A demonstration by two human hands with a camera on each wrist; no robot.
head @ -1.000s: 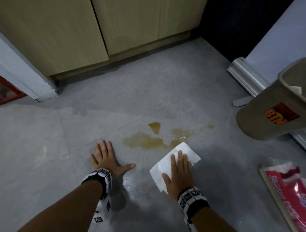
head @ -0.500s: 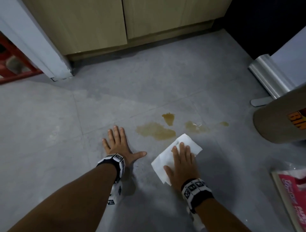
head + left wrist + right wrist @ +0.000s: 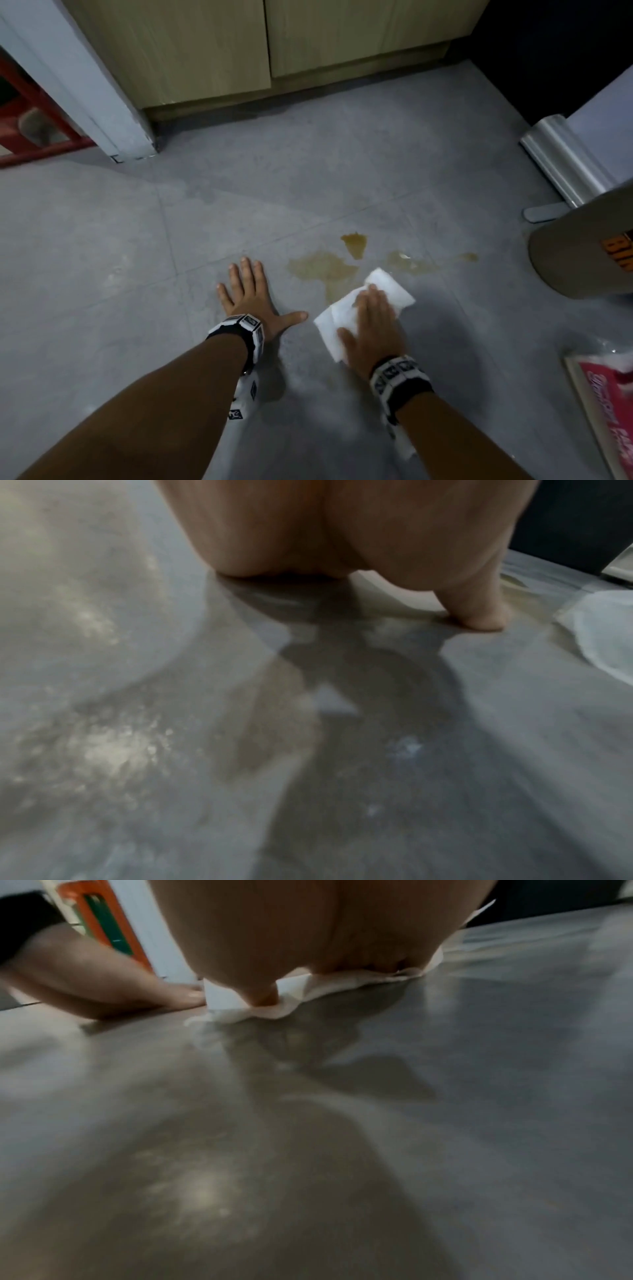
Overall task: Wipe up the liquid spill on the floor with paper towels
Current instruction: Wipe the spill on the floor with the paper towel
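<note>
Head view: right hand flat, pressing paper towel beside spill; left hand splayed on floor.

Grey matte tiled floor with thin grout lines, 2 light wooden cabinet doors above a recessed plinth, pale blue-white door frame, red metal rack, dim indoor light
</note>
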